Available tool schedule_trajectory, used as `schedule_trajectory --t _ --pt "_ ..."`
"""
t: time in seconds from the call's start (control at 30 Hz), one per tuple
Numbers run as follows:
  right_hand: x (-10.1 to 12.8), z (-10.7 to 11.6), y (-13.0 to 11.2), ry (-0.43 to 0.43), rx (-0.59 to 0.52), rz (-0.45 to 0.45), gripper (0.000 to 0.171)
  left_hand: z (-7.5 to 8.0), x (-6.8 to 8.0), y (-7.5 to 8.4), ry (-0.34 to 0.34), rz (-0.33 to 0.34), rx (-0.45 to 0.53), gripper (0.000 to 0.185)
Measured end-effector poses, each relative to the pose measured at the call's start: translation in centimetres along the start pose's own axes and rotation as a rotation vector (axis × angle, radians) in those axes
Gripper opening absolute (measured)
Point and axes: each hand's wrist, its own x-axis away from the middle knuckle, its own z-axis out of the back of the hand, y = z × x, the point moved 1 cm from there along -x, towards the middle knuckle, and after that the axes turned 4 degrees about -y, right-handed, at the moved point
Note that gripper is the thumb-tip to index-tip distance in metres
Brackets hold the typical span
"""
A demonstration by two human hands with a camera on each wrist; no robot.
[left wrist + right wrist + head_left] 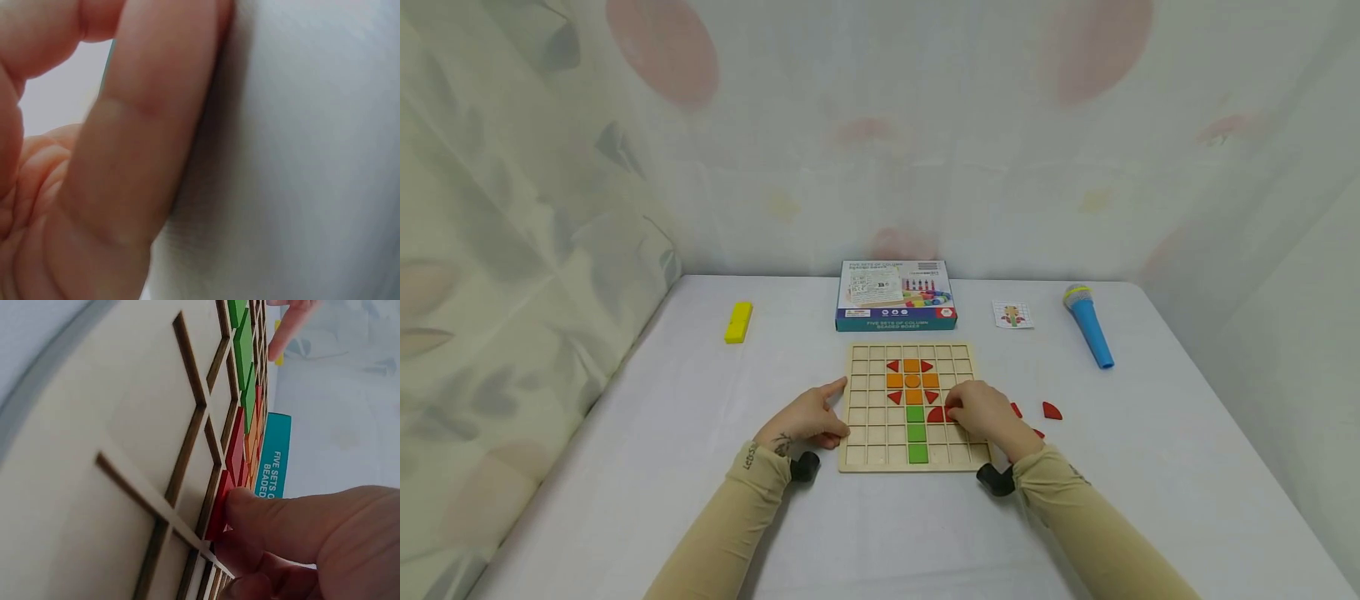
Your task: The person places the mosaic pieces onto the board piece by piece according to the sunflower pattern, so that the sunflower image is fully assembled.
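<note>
A wooden grid board (pixel 868 433) lies on the white table, holding a figure of red triangles, orange squares and a green column (pixel 916 433). My right hand (pixel 962 412) pinches a red quarter-round piece (pixel 934 414) against a cell right of the green column. In the right wrist view its thumb (pixel 281 519) sits on that red piece (pixel 220 503), set in the board (pixel 94 425). My left hand (pixel 811 419) rests on the table at the board's left edge, index finger stretched out to the rim, holding nothing. The left wrist view shows only its fingers (pixel 137 156) on the cloth.
Loose red pieces (pixel 1052 410) lie right of the board. Behind it are a blue-edged box (pixel 895 296), a small pattern card (pixel 1012 314), a blue toy microphone (pixel 1088 327) and a yellow block (pixel 738 322). Patterned curtains close in the back and left sides.
</note>
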Motion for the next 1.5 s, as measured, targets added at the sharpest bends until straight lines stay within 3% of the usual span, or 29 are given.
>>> schedule_trajectory --t 0.2,0.37,0.63,0.87,1.2,1.5 --pt "1.0 1.5 0.7 0.051 0.018 -0.019 0.023 -0.1 0.0 -0.1 0.000 -0.009 -0.004 0.092" --pt "2.2 3.7 3.3 0.084 0.041 -0.110 0.028 -0.2 -0.1 -0.3 0.004 -0.009 -0.021 0.091" --pt "4.4 5.6 7.9 0.020 0.085 -0.289 0.032 -0.1 -0.2 -0.4 0.004 -0.010 -0.021 0.092" --pt "5.1 5.3 9.5 -0.036 0.086 -0.410 0.034 0.0 -0.2 -0.5 0.010 -0.009 -0.020 0.092" --pt "5.2 4.7 9.8 -0.040 0.019 -0.395 0.023 -0.1 -0.1 -0.3 0.008 -0.006 -0.015 0.092" --pt "4.9 4.2 9.4 0.044 -0.082 -0.340 0.026 0.0 -0.2 -0.2 0.008 -0.005 -0.009 0.092"
